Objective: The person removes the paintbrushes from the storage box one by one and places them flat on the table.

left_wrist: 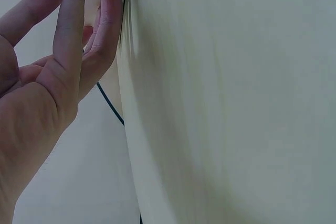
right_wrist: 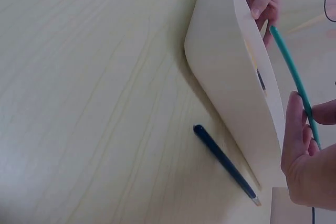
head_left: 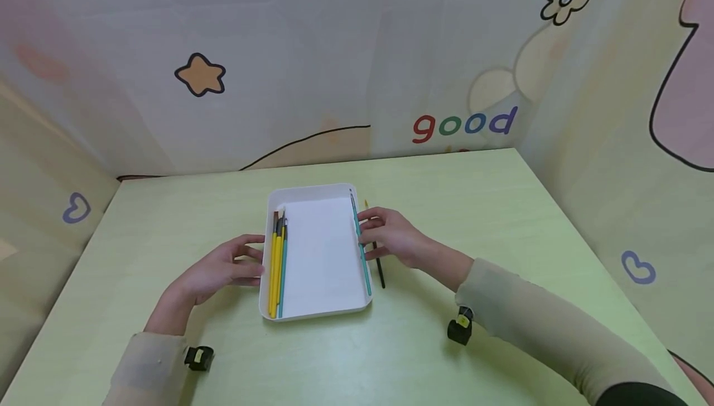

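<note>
My right hand (head_left: 393, 235) pinches a teal paintbrush (head_left: 367, 276) over the right rim of a white tray (head_left: 320, 251). The brush slants along that rim, its bristle end far from me; the right wrist view shows its teal handle (right_wrist: 289, 59) between thumb and fingers. My left hand (head_left: 237, 260) rests its fingertips against the tray's left side, seen from close by as fingers (left_wrist: 71, 19) on the white wall. Yellow paintbrushes (head_left: 274, 269) and another teal paintbrush (head_left: 283, 276) lie along the left inside edge of the tray.
On the table just right of the tray lies a dark-handled paintbrush (head_left: 380, 269), partly behind my right hand in the head view. The pale wooden table (head_left: 446, 207) meets a printed cloth wall (head_left: 312, 52) at the back and on both sides.
</note>
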Available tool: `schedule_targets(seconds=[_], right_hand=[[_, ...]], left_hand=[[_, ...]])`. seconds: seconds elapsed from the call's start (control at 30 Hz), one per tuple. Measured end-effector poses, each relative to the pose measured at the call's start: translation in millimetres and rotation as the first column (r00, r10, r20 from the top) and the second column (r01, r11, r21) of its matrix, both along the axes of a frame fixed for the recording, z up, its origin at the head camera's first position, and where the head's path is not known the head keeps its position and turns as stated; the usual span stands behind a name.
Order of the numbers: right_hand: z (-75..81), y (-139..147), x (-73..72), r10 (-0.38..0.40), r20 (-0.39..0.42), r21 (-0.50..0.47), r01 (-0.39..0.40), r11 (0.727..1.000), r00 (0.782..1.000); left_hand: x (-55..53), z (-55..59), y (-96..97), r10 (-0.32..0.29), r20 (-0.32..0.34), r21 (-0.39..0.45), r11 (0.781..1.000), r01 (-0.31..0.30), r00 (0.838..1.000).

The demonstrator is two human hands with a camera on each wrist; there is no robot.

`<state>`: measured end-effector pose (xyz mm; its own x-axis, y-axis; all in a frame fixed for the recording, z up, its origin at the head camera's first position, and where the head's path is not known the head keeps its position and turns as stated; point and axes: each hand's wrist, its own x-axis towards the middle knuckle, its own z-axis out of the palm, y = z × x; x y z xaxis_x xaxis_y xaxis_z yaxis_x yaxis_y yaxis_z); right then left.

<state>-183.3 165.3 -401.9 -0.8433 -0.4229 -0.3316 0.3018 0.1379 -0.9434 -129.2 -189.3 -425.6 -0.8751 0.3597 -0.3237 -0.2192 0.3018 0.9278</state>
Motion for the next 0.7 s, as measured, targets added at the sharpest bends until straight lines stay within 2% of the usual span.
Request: schedule_targets(seconds=[0.7], right_hand=[[-22.7, 42.1, -20.7, -0.022, -0.003, 0.130, 0.022, 0.991, 1.000]], left_hand=[[1.9, 0.8, 1.8, -0.002, -0.004, -0.004, 1.000, 0.002, 1.000]])
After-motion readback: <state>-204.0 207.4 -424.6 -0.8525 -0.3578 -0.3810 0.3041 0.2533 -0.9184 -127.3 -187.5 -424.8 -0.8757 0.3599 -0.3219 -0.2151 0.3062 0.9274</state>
